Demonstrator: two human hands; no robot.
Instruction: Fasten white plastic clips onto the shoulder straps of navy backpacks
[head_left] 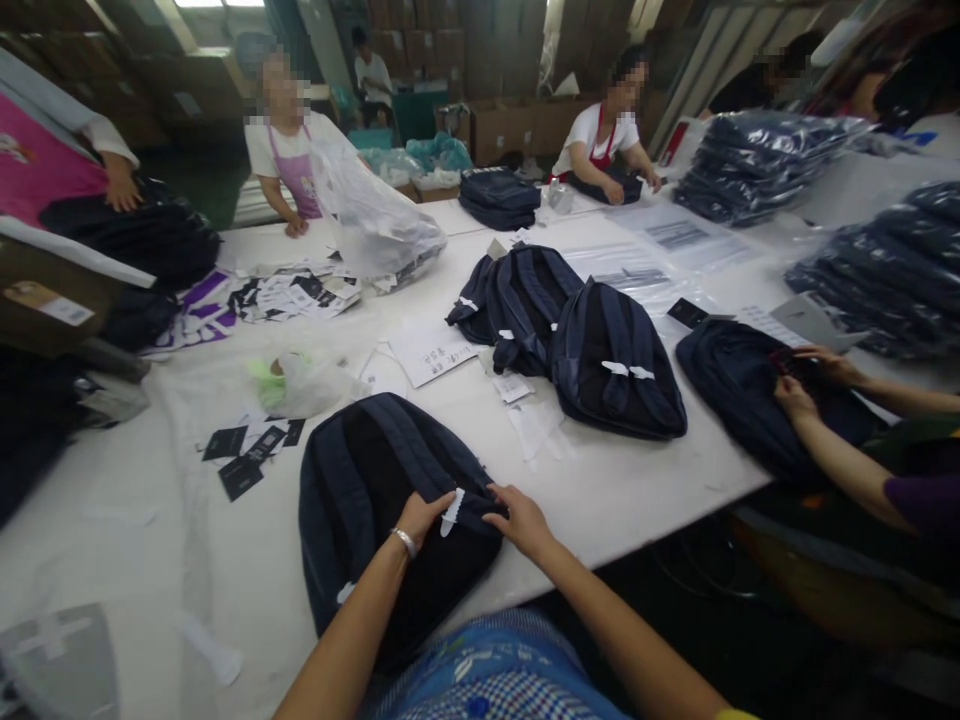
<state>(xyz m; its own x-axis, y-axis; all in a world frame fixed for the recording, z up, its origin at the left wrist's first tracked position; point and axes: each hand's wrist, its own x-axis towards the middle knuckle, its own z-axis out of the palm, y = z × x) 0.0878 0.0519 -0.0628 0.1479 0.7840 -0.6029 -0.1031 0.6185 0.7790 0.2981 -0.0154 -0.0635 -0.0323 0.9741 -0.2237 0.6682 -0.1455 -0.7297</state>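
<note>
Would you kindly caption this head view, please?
Left hand and right hand hold a navy backpack on the table.

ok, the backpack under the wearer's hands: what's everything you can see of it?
The backpack is dark navy, fabric that looks woven, lying flat on the white table at its near edge, shoulder straps on top. A small white strip sits on its near end. The left hand and right hand pinch the fabric on either side of that strip.

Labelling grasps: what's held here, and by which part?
Left hand and right hand both grip the navy backpack at a dark band, either side of its white tab.
</note>
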